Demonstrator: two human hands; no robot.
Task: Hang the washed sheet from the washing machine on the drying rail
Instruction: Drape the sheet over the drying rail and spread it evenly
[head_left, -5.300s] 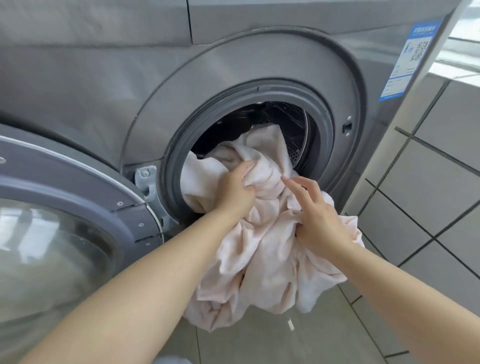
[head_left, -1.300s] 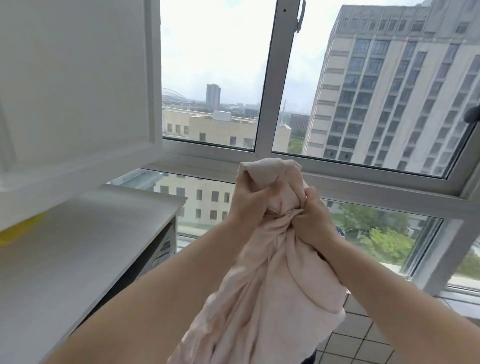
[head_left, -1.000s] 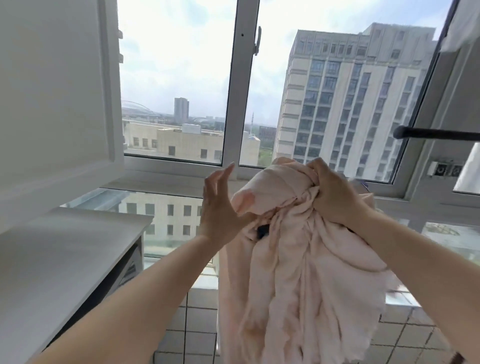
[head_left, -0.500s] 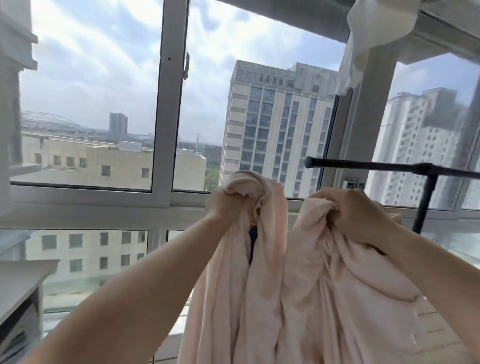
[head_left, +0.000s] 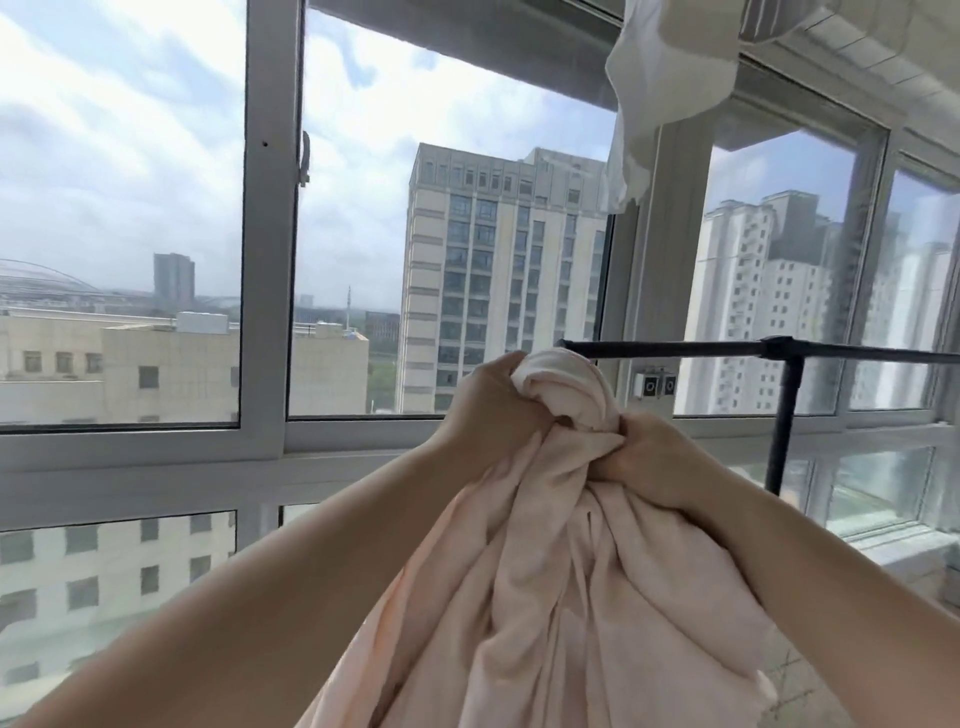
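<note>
The washed sheet is pale pink and bunched into one hanging bundle in front of me. My left hand grips the top of the bundle from the left. My right hand grips a twist of the fabric just below and to the right. The black drying rail runs horizontally behind the bundle's top and off to the right, with a black upright post under it. The sheet's top sits level with the rail's left end, not over it. The washing machine is out of view.
A large window with grey frames fills the view, with tall buildings outside. A white cloth hangs from above at the upper right. A window sill ledge lies at the lower right.
My two hands have come together, gathering the sheet's split folds into one bundle. The view has shifted right, so the rail now sits closer behind the sheet's top.
</note>
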